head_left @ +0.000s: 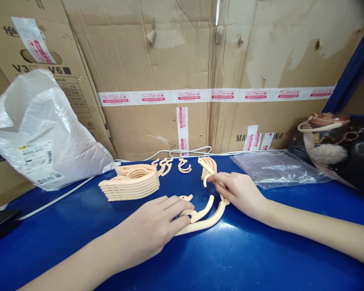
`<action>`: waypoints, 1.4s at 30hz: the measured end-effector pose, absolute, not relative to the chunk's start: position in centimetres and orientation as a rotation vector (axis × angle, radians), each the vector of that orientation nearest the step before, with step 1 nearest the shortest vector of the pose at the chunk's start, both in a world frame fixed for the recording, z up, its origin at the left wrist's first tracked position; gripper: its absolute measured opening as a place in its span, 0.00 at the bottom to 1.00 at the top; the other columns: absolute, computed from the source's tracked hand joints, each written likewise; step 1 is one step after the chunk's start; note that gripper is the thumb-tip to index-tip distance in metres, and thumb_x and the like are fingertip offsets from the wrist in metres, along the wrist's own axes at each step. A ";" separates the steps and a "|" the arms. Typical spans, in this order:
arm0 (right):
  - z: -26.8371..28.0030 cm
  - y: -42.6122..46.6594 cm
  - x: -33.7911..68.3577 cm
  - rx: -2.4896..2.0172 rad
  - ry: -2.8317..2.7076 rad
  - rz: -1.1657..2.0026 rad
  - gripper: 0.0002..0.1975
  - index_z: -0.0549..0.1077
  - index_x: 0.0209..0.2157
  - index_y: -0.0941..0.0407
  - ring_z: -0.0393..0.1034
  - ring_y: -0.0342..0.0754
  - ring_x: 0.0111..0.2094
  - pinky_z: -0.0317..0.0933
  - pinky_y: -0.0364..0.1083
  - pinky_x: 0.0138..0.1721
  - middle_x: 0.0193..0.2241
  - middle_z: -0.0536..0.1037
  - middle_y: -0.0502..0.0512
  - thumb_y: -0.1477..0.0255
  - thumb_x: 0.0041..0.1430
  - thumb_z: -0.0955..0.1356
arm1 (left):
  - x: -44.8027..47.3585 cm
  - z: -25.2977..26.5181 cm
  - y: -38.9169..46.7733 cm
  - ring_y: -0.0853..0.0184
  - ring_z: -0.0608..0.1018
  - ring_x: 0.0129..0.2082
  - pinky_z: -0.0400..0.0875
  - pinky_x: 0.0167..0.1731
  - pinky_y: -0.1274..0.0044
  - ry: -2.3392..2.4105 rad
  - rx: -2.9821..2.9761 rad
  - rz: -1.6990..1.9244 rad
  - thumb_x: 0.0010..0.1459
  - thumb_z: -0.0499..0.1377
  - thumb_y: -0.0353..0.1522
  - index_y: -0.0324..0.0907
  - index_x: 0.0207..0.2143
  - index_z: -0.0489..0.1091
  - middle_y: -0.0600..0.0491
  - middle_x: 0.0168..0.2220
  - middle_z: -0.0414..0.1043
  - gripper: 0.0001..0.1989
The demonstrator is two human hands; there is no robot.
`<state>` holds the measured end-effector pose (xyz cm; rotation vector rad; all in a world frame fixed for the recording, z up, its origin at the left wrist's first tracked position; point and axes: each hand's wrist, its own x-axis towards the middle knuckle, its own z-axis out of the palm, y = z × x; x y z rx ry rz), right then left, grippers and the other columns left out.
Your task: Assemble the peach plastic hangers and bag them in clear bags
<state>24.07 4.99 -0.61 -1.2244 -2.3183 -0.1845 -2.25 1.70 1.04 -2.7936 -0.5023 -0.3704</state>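
My left hand (157,222) is closed on a cream plastic hanger part (202,212) low over the blue table. A longer curved hanger arm (210,221) lies beneath and beside it; one end passes under my left fingers, which hide part of both. My right hand (238,192) pinches a slim cream hanger piece (206,166) with a curved lower end, in front of a small stack of curved pieces (212,163). The far end of the long arm reaches below my right fingers. A small cream piece (186,198) shows just beyond my left fingertips.
A neat stack of cream hanger parts (130,184) stands at left, with loose hooks (184,165) behind. A white plastic bag (45,125), clear plastic bag (276,167), dark handbag (348,149) and white cable (188,151) surround them. Cardboard (157,52) walls the back.
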 end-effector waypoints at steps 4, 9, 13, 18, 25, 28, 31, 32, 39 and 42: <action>-0.5 4.8 24.0 -1.218 -2.357 -0.282 0.10 0.72 0.41 0.53 0.70 0.45 0.27 0.57 0.43 0.31 0.34 0.80 0.49 0.76 0.65 0.60 | -2.1 1.1 1.3 0.59 0.74 0.49 0.70 0.44 0.69 -0.495 -2.837 -0.422 0.56 0.45 0.19 0.37 0.44 0.70 0.46 0.50 0.73 0.19; -0.2 4.6 23.7 -1.218 -2.415 -0.408 0.11 0.72 0.41 0.55 0.69 0.44 0.25 0.55 0.43 0.30 0.31 0.78 0.51 0.77 0.64 0.60 | -2.0 1.0 0.9 0.58 0.76 0.47 0.71 0.44 0.69 -0.528 -2.851 -0.478 0.63 0.51 0.31 0.38 0.42 0.72 0.46 0.49 0.74 0.12; -0.2 4.5 23.6 -1.196 -2.426 -0.472 0.12 0.73 0.40 0.55 0.68 0.44 0.24 0.53 0.43 0.29 0.29 0.78 0.51 0.78 0.64 0.59 | -1.8 0.8 0.9 0.60 0.76 0.47 0.71 0.48 0.70 -0.477 -2.752 -0.486 0.67 0.49 0.29 0.37 0.41 0.72 0.47 0.48 0.75 0.12; -0.3 4.5 23.6 -1.180 -2.423 -0.478 0.12 0.73 0.40 0.54 0.66 0.43 0.23 0.51 0.43 0.28 0.28 0.77 0.50 0.78 0.64 0.60 | -1.7 1.0 1.0 0.61 0.77 0.47 0.71 0.50 0.69 -0.444 -2.725 -0.518 0.68 0.48 0.29 0.36 0.42 0.71 0.45 0.48 0.75 0.12; -0.2 4.3 23.5 -1.148 -2.468 -0.467 0.12 0.73 0.42 0.54 0.64 0.43 0.23 0.52 0.44 0.29 0.30 0.77 0.51 0.78 0.64 0.60 | -1.6 1.3 0.8 0.64 0.78 0.45 0.72 0.49 0.72 -0.504 -2.850 -0.555 0.66 0.48 0.26 0.38 0.41 0.68 0.47 0.46 0.76 0.10; -0.4 4.3 23.4 -1.075 -2.521 -0.478 0.11 0.73 0.40 0.55 0.64 0.44 0.25 0.52 0.44 0.29 0.27 0.74 0.51 0.77 0.64 0.61 | -1.5 1.1 0.8 0.63 0.77 0.46 0.72 0.48 0.71 -0.487 -2.855 -0.552 0.65 0.48 0.25 0.38 0.47 0.67 0.47 0.47 0.76 0.12; -0.5 4.2 23.4 -0.958 -2.602 -0.494 0.10 0.72 0.38 0.55 0.63 0.45 0.26 0.52 0.43 0.28 0.26 0.70 0.50 0.77 0.65 0.60 | -1.4 0.9 0.8 0.61 0.76 0.47 0.72 0.47 0.70 -0.448 -2.830 -0.514 0.65 0.48 0.25 0.38 0.50 0.67 0.48 0.49 0.74 0.14; -0.5 4.1 23.3 -0.921 -2.629 -0.504 0.11 0.72 0.37 0.55 0.62 0.45 0.26 0.52 0.43 0.28 0.26 0.70 0.50 0.76 0.66 0.59 | -1.4 0.9 0.8 0.60 0.76 0.48 0.72 0.47 0.69 -0.436 -2.822 -0.513 0.65 0.48 0.25 0.38 0.49 0.68 0.48 0.49 0.74 0.14; 0.3 3.0 22.9 -0.765 -2.823 -0.424 0.12 0.71 0.34 0.56 0.58 0.47 0.28 0.53 0.45 0.29 0.28 0.68 0.52 0.77 0.66 0.57 | -1.2 0.9 0.3 0.60 0.68 0.56 0.62 0.56 0.69 -0.407 -2.814 -0.472 0.63 0.50 0.24 0.36 0.43 0.67 0.46 0.55 0.69 0.10; 0.5 2.8 22.9 -0.706 -2.794 -0.187 0.12 0.71 0.39 0.56 0.61 0.46 0.33 0.57 0.44 0.35 0.34 0.70 0.54 0.77 0.66 0.58 | -1.3 0.9 0.3 0.60 0.69 0.54 0.60 0.57 0.70 -0.409 -2.918 -0.412 0.60 0.50 0.22 0.36 0.43 0.66 0.46 0.53 0.70 0.11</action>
